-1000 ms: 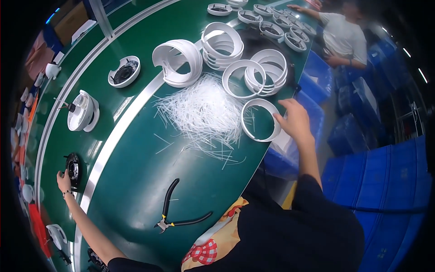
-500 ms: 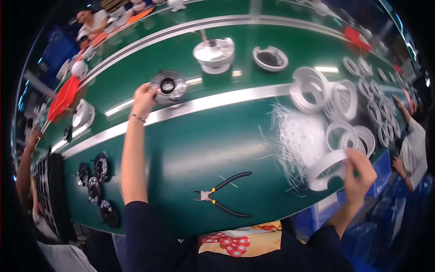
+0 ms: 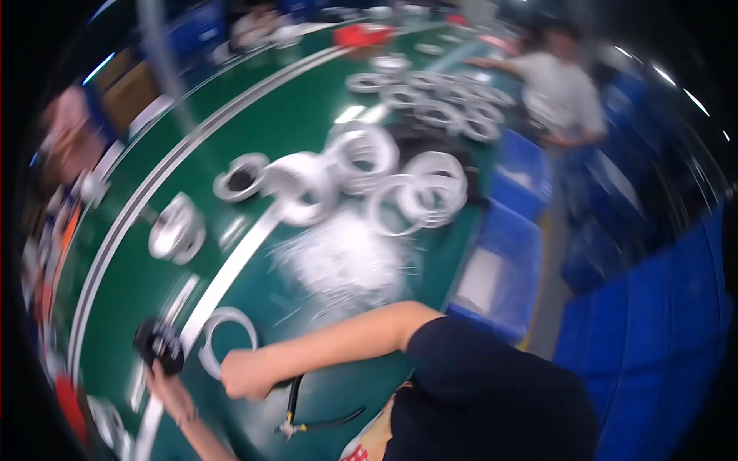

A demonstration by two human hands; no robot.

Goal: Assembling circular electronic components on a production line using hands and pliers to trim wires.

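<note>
- left hand point(image 3: 165, 376), lower left of the frame, fingers pinching a round black ring-shaped part point(image 3: 157, 343) just above the green tabletop point(image 3: 300, 123).
- right hand point(image 3: 244, 374) crosses over, fingers closed on the white plastic ring point(image 3: 227, 338) lying flat beside it.
- black-handled pliers point(image 3: 307, 411) lie below, within reach.

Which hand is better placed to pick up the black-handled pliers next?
Right, probably. The right hand, at the white ring, is just beside the pliers on the green table. The left hand is farther off and already grips a black round part.
</note>
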